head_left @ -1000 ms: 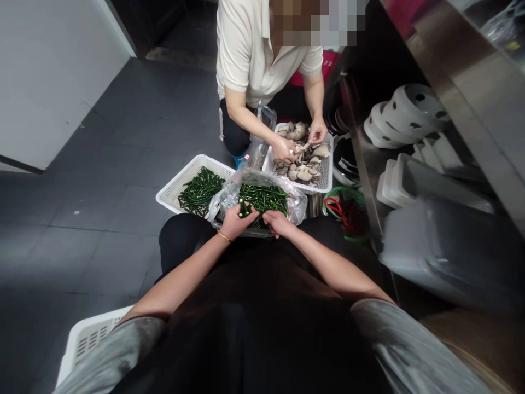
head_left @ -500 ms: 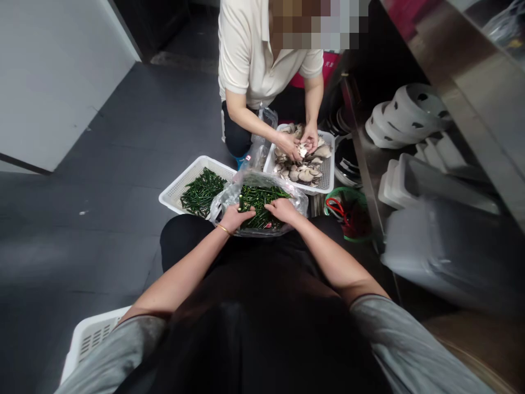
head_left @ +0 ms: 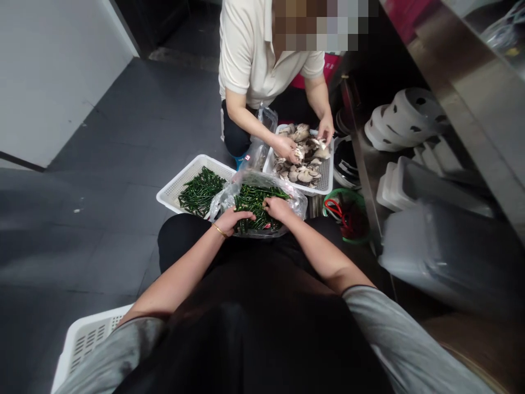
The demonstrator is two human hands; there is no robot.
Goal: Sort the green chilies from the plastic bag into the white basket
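Now parted: co-worker's two hands (head_left: 289, 149), above one mushroom basket (head_left: 329, 183). At our one bag (head_left: 301, 209): left fingers (head_left: 245, 215) grasping green stalks (head_left: 240, 225); right fingers (head_left: 268, 206) pinched, on what we cannot tell.

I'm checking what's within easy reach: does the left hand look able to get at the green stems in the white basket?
Probably yes: the left hand is beside the basket, whose top is open above the stems. Only the plastic bag's crumpled edge seems partly between.
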